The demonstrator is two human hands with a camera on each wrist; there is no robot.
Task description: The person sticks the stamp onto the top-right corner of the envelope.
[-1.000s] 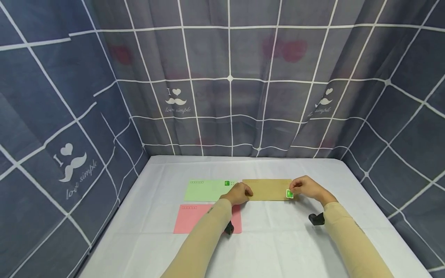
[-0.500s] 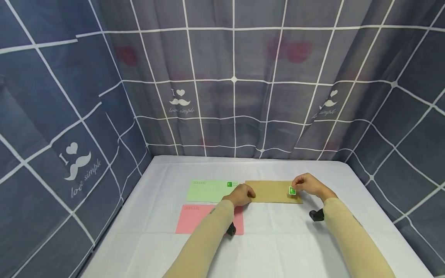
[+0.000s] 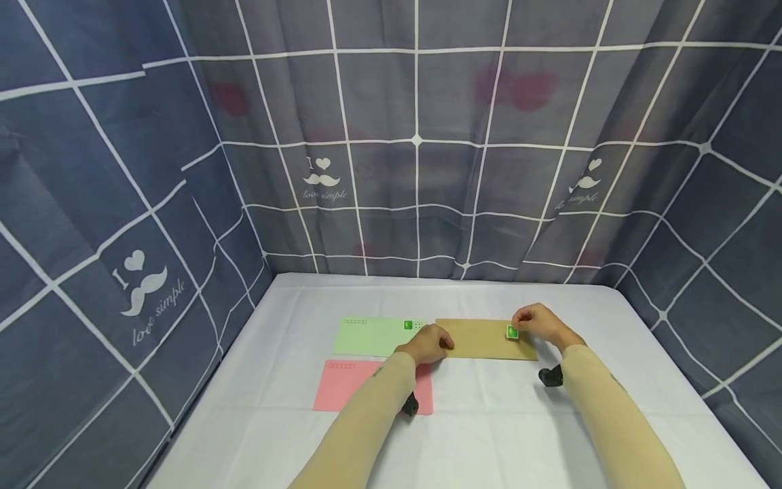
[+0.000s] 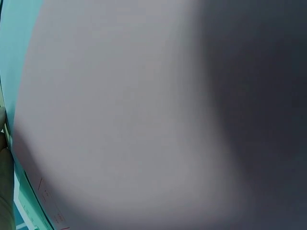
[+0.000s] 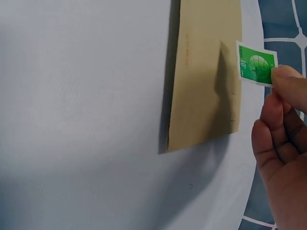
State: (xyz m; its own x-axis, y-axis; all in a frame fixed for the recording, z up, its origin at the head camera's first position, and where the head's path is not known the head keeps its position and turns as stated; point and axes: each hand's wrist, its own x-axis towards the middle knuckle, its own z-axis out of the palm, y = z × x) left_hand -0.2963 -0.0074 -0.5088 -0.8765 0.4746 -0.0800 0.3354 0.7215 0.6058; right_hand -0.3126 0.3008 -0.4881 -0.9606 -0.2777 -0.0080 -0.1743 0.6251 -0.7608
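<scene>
My right hand (image 3: 544, 324) pinches a small green postage stamp (image 3: 512, 332) with a white perforated border over the right end of a brown envelope (image 3: 479, 339). In the right wrist view, thumb and finger hold the stamp (image 5: 254, 64) by one edge, and a hand shadow falls across the envelope (image 5: 199, 72). My left hand (image 3: 427, 343) holds the brown envelope's left end with curled fingers. Only a sliver of that hand (image 4: 5, 184) shows in the left wrist view.
A light green envelope (image 3: 366, 337) bearing a green stamp (image 3: 408, 325) lies left of the brown one. Nearer me is a pink envelope (image 3: 342, 384), partly covered by my left sleeve. White cloth (image 3: 489, 435) covers the table; dark grid-patterned curtains (image 3: 379, 170) surround it.
The stamp in my right hand has moved slightly up toward the brown envelope's upper right corner. My left hand keeps its place at the envelope's left end. The head view has shifted slightly.
</scene>
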